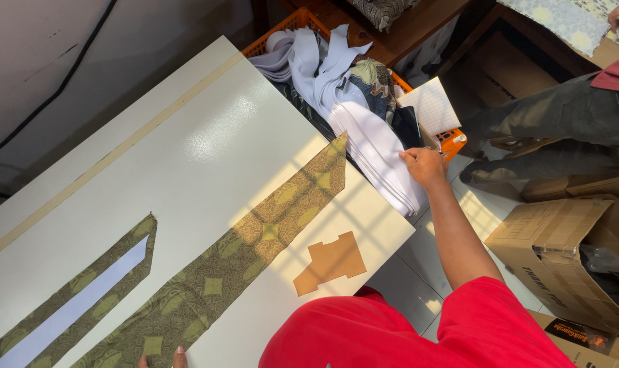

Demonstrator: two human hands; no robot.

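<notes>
Pinching white fabric stack (377, 153), right hand (424, 165) over orange basket (452, 141); left hand (161, 359) fingertips flat on patterned fabric strip (255, 242), grip unclear.

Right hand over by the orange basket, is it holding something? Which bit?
The right hand pinches the edge of the white cloth pieces stacked in the orange basket. The left hand only rests fingertips on the patterned strip.

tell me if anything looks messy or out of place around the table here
The orange basket is overfilled: white fabric pieces spill over its rim and hang beside the white table, where the right hand touches them. The patterned olive strip under the left hand lies flat.
</notes>
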